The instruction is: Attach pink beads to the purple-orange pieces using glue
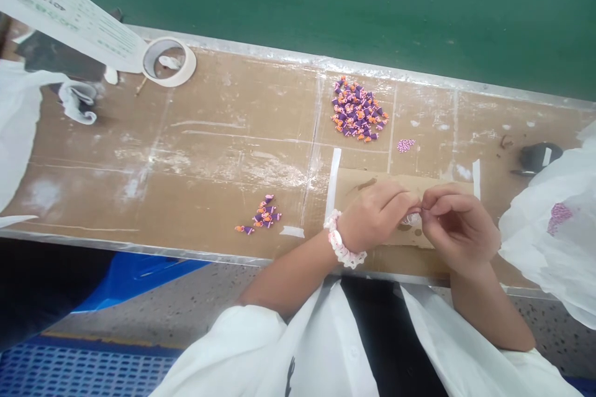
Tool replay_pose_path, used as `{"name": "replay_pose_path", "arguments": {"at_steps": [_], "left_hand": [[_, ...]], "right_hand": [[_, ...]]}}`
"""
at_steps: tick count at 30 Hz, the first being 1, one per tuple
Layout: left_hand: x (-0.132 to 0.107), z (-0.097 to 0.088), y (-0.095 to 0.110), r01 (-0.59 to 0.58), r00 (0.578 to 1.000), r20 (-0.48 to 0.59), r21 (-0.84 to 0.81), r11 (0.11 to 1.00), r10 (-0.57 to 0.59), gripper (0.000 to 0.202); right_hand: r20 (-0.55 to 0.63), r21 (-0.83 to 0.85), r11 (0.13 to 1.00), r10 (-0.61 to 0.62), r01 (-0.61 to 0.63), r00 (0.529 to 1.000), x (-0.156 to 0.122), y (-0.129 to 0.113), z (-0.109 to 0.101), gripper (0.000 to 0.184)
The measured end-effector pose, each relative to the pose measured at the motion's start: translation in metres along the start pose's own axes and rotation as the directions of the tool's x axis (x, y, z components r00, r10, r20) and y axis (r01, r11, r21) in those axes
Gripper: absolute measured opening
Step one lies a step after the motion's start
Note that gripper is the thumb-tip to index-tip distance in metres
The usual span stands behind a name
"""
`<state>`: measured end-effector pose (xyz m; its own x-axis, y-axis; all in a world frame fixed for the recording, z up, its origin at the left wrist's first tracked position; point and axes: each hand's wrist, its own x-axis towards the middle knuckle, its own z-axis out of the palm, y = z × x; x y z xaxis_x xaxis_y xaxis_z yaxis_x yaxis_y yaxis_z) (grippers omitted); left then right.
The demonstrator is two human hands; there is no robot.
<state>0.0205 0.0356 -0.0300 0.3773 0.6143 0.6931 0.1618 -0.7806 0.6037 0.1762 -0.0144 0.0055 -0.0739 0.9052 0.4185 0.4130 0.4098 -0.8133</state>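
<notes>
My left hand point(378, 214), with a white and pink scrunchie point(342, 242) at its wrist, is closed in a pinch. Its fingertips meet those of my right hand point(460, 226), also pinched. Whatever lies between them is too small and covered to make out. Both hands are above a brown cardboard sheet point(419, 183) near the table's front edge. Beyond them lies a heap of small purple, orange and pink figures point(357, 110). To its right is a little patch of tiny pink-purple pieces point(406, 146). Several more such figures point(263, 217) lie left of my left hand.
White tape strips point(333, 181) flank the cardboard sheet. A tape roll point(169, 62) and a printed white sheet point(74, 15) are at the far left. On the right are a white plastic bag point(549, 217) and a black object point(540, 157). A green surface point(326, 6) borders the table's back.
</notes>
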Motion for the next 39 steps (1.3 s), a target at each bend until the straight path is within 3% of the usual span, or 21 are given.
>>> {"name": "replay_pose_path", "arguments": {"at_steps": [3, 6, 11, 15, 19, 28, 33, 39], "left_hand": [[0.001, -0.003, -0.002, -0.074, 0.996, 0.067, 0.117, 0.990, 0.067, 0.011], [0.001, -0.005, -0.003, -0.071, 0.989, 0.139, 0.126, 0.989, 0.053, 0.015], [-0.002, -0.003, -0.004, 0.173, 0.974, 0.174, -0.150, 0.973, -0.147, 0.023], [0.001, -0.005, -0.002, 0.314, 0.938, 0.249, -0.317, 0.895, -0.241, 0.021], [0.003, -0.006, -0.001, 0.394, 0.909, 0.289, -0.364, 0.844, -0.300, 0.019], [0.005, -0.004, -0.001, 0.451, 0.886, 0.302, -0.386, 0.805, -0.351, 0.014], [0.008, -0.006, 0.002, 0.522, 0.843, 0.376, -0.403, 0.752, -0.384, 0.014], [0.009, -0.007, 0.003, 0.554, 0.824, 0.390, -0.407, 0.726, -0.410, 0.008]], "right_hand": [[0.067, 0.000, 0.999, 0.037, -0.037, 0.997, 0.000, -0.001, -0.004, 0.030], [0.061, 0.007, 0.997, 0.080, -0.081, 0.995, 0.000, -0.003, -0.003, 0.028], [-0.124, 0.212, 0.953, 0.248, -0.218, 0.961, 0.000, -0.007, 0.005, 0.025], [-0.094, 0.397, 0.858, 0.391, -0.326, 0.916, -0.001, -0.007, 0.004, 0.019], [-0.062, 0.437, 0.821, 0.436, -0.368, 0.898, -0.003, -0.004, 0.000, 0.017], [-0.046, 0.375, 0.865, 0.375, -0.332, 0.926, -0.002, -0.007, 0.001, 0.016], [-0.042, 0.230, 0.944, 0.253, -0.237, 0.967, 0.002, -0.011, 0.000, 0.019], [0.006, 0.031, 0.996, 0.082, -0.082, 0.997, 0.001, -0.011, -0.006, 0.026]]}}
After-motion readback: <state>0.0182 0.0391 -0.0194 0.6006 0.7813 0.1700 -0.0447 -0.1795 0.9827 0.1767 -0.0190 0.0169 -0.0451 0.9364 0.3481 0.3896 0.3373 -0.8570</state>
